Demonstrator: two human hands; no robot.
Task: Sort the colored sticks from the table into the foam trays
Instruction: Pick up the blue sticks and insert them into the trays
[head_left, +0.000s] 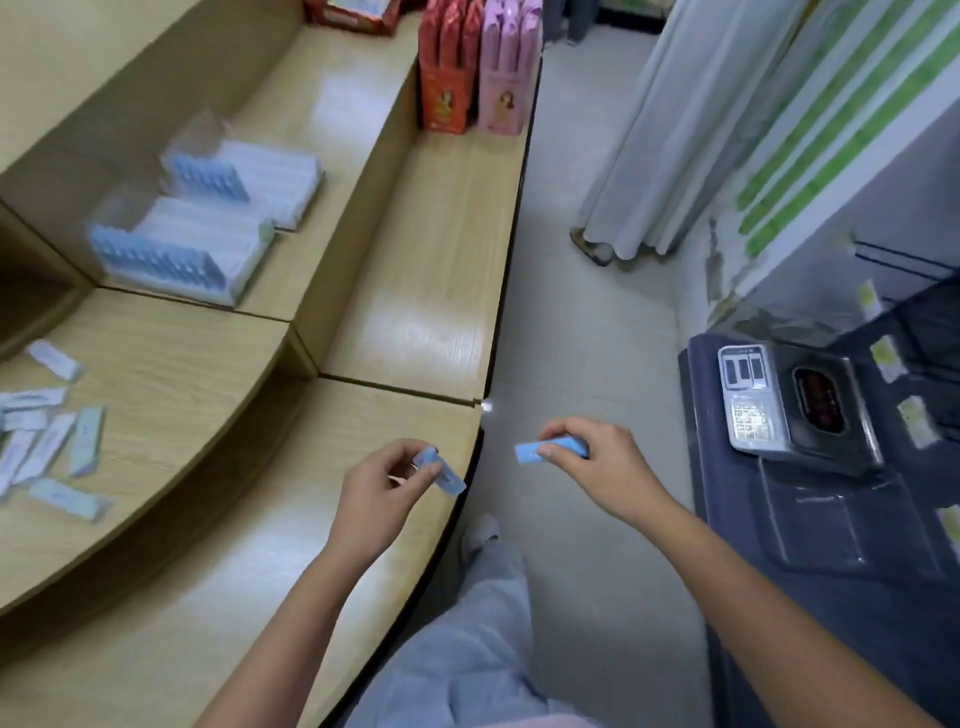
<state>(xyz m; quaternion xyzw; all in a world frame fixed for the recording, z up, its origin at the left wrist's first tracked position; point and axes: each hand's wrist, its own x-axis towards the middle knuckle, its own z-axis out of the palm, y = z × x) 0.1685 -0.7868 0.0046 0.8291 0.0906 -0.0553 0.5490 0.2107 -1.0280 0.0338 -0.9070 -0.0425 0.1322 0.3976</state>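
**Two blue sticks in transit.** We see the left blue stick (441, 472) pinched in the left hand (387, 480) above the table (260, 571) edge. The right blue stick (540, 451) is pinched in the right hand (597, 462) out over the floor (582, 322). The hands are apart. We judge that a loosened pinch would drop the right stick to the floor. The foam trays (236, 283) sit well away on the raised shelf (337, 104), so a long reach risks a wrong slot.

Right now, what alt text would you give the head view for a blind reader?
A person's left hand pinches a blue stick and the right hand a second blue stick, near the curved edge of a wooden counter. Loose sticks lie far left; two trays holding blue sticks sit on the shelf behind.
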